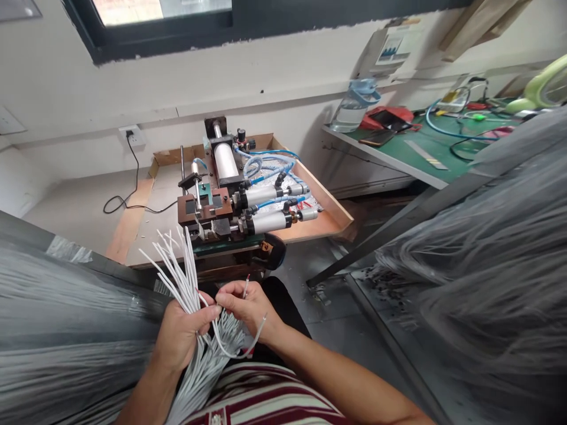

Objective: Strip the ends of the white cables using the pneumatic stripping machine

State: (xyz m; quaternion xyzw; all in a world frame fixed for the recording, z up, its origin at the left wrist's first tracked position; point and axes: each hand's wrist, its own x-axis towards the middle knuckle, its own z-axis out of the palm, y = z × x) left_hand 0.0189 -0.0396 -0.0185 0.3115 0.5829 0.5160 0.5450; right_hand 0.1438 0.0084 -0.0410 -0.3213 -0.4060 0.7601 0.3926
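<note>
My left hand (179,336) grips a bundle of white wires (177,268) that fans up and to the left from the fist and hangs down below it. My right hand (250,307) pinches a single white wire (225,348) whose stripped tip with red and dark cores (246,283) points up; the wire loops down under the hand. Both hands sit close together in front of a small pneumatic machine (230,195) with white cylinders and blue hoses.
The machine stands on a wooden tray (328,200). Heaps of white wires lie at left (66,330) and right (496,248). A green-topped bench (425,147) at back right carries a water bottle (354,103), phones and cables. A wall socket (133,137) feeds a black cord.
</note>
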